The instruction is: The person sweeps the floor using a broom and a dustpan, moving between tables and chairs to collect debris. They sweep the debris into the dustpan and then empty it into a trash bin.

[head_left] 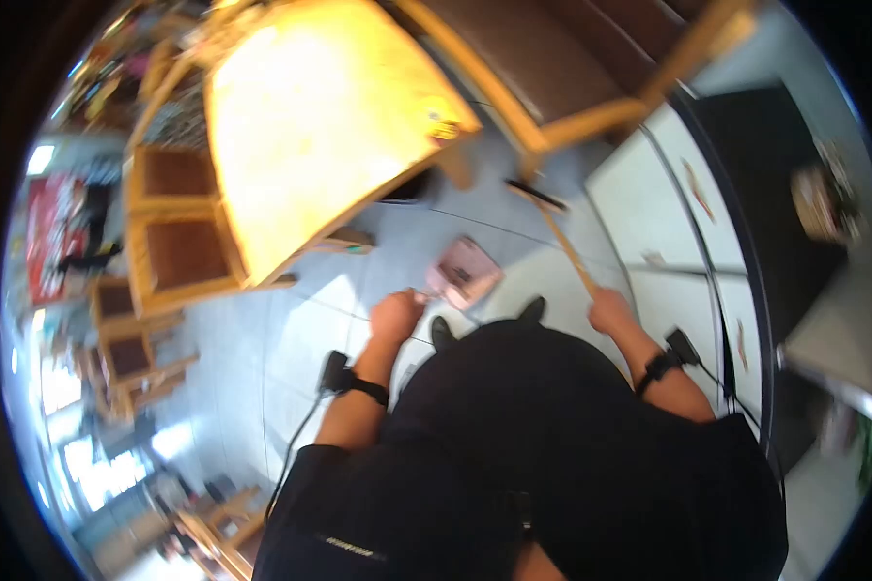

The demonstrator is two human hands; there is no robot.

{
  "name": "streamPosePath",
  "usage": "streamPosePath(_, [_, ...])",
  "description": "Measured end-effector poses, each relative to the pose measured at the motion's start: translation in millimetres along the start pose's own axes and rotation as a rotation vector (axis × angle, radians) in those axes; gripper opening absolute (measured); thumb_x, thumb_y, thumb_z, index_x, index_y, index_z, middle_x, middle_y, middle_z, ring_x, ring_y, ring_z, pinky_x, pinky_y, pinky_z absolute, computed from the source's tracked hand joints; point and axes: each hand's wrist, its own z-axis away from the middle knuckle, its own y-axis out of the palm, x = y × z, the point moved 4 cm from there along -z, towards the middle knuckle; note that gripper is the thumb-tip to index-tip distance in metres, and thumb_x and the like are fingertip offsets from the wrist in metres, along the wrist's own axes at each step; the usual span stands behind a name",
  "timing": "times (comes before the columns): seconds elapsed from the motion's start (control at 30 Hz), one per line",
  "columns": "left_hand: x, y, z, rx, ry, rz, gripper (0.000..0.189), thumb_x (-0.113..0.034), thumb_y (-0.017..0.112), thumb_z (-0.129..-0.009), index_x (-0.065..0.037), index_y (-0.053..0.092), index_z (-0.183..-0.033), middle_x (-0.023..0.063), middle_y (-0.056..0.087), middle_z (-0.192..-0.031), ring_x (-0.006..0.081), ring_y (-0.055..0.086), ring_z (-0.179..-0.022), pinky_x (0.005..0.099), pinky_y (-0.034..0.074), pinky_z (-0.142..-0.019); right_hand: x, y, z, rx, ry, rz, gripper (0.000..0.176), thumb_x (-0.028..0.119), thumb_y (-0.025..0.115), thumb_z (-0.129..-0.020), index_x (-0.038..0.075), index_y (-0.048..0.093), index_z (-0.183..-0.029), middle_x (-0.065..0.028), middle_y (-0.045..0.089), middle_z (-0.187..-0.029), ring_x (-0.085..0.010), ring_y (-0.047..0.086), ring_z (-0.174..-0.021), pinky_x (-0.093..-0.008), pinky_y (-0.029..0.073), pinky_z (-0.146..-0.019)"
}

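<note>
My left hand is closed around the handle of a pink dustpan, low over the floor in front of my shoes. Some small dark debris shows in the pan. My right hand grips the yellowish stick of a broom, which slants forward and away from me. The dark broom head is at the floor near a leg of the brown bench, apart from the dustpan.
A sunlit wooden table stands ahead to the left, with wooden chairs beside it. A brown-cushioned bench is at the front. White cabinets with a dark top line the right. Pale tiles cover the floor.
</note>
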Motion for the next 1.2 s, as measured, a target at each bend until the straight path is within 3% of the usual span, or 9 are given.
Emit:
streamPosePath(0.07, [8.2, 13.5, 2.1, -0.065, -0.117, 0.079, 0.03, -0.035, 0.05, -0.084, -0.01, 0.062, -0.096, 0.0159, 0.065, -0.094, 0.0328, 0.062, -0.088, 0.0457, 0.048, -0.075, 3.8, 20.2, -25.2, 0.036, -0.196, 0.102, 0.02, 0.01, 0.054, -0.072, -0.002, 0.059, -0.086, -0.0214, 0.061, -0.088, -0.0377, 0.059, -0.085, -0.0449, 0.048, -0.076])
streamPosePath(0.1, [22.9, 40.4, 62.8, 0.074, -0.116, 0.158, 0.029, -0.033, 0.049, -0.083, -0.01, 0.062, -0.096, 0.0147, 0.065, -0.095, 0.0321, 0.062, -0.089, 0.0458, 0.048, -0.076, -7.6, 35.0, 68.0, 0.086, -0.229, 0.174, 0.02, 0.015, 0.057, -0.071, -0.002, 0.061, -0.081, -0.0214, 0.061, -0.08, -0.0378, 0.06, -0.077, -0.0446, 0.049, -0.071])
streamPosePath(0.13, [17.7, 39.8, 76.5, 0.125, -0.094, 0.164, 0.027, -0.031, 0.05, -0.082, -0.01, 0.063, -0.094, 0.0138, 0.065, -0.096, 0.0309, 0.063, -0.089, 0.0453, 0.048, -0.075, -22.6, 52.5, 77.2, 0.237, -0.206, 0.207, 0.021, 0.017, 0.058, -0.072, -0.003, 0.061, -0.078, -0.0214, 0.06, -0.078, -0.0384, 0.059, -0.077, -0.0451, 0.049, -0.07])
streamPosePath(0.17, [24.1, 17.2, 61.6, 0.049, -0.143, 0.161, 0.026, -0.03, 0.053, -0.08, -0.01, 0.064, -0.092, 0.0132, 0.065, -0.096, 0.0301, 0.063, -0.09, 0.0441, 0.049, -0.074, -19.6, 77.7, 36.4, 0.222, -0.39, 0.241, 0.022, 0.019, 0.058, -0.075, -0.003, 0.062, -0.076, -0.0204, 0.061, -0.078, -0.0378, 0.061, -0.078, -0.0441, 0.049, -0.07])
streamPosePath(0.2, [15.9, 22.6, 31.4, -0.019, -0.13, 0.197, 0.028, -0.032, 0.051, -0.082, -0.01, 0.063, -0.093, 0.0136, 0.065, -0.095, 0.0314, 0.062, -0.089, 0.0433, 0.049, -0.074, -36.6, 80.7, 10.6, 0.217, -0.425, 0.137, 0.027, 0.024, 0.057, -0.078, -0.003, 0.061, -0.077, -0.019, 0.062, -0.078, -0.0351, 0.061, -0.073, -0.0427, 0.048, -0.067])
streamPosePath(0.4, [24.8, 25.4, 33.8, -0.034, -0.063, 0.25, 0.031, -0.035, 0.051, -0.084, -0.008, 0.063, -0.092, 0.0133, 0.065, -0.092, 0.032, 0.062, -0.086, 0.0426, 0.049, -0.072, -25.9, 56.2, 20.2, 0.292, -0.25, -0.028, 0.033, 0.029, 0.056, -0.081, -0.003, 0.061, -0.079, -0.0167, 0.063, -0.077, -0.0314, 0.061, -0.067, -0.0409, 0.047, -0.064])
streamPosePath(0.6, [81.3, 28.2, 67.6, -0.07, -0.083, 0.345, 0.03, -0.036, 0.053, -0.083, -0.009, 0.063, -0.09, 0.0127, 0.065, -0.091, 0.0321, 0.062, -0.087, 0.043, 0.049, -0.073, 38.4, 36.1, 34.8, 0.243, -0.219, -0.079, 0.033, 0.03, 0.056, -0.082, -0.003, 0.061, -0.079, -0.0157, 0.063, -0.076, -0.0301, 0.06, -0.066, -0.0404, 0.047, -0.064])
streamPosePath(0.93, [223.5, 89.4, 194.3, -0.168, -0.545, 0.639, 0.034, -0.039, 0.054, -0.081, -0.009, 0.062, -0.095, 0.0135, 0.064, -0.097, 0.0322, 0.061, -0.091, 0.0425, 0.049, -0.078, 168.4, 36.8, 63.9, 0.254, -0.381, -0.06, 0.035, 0.031, 0.056, -0.082, -0.003, 0.061, -0.08, -0.0141, 0.062, -0.075, -0.028, 0.059, -0.065, -0.0395, 0.046, -0.063])
streamPosePath(1.2, [281.7, 163.2, 291.8, -0.238, -0.869, 0.848, 0.036, -0.036, 0.05, -0.083, -0.005, 0.061, -0.096, 0.0167, 0.063, -0.098, 0.0344, 0.06, -0.093, 0.0444, 0.048, -0.08, 281.2, 57.1, 92.8, 0.343, -0.574, 0.023, 0.036, 0.032, 0.056, -0.083, -0.003, 0.06, -0.08, -0.0127, 0.062, -0.074, -0.0263, 0.058, -0.063, -0.0389, 0.046, -0.063])
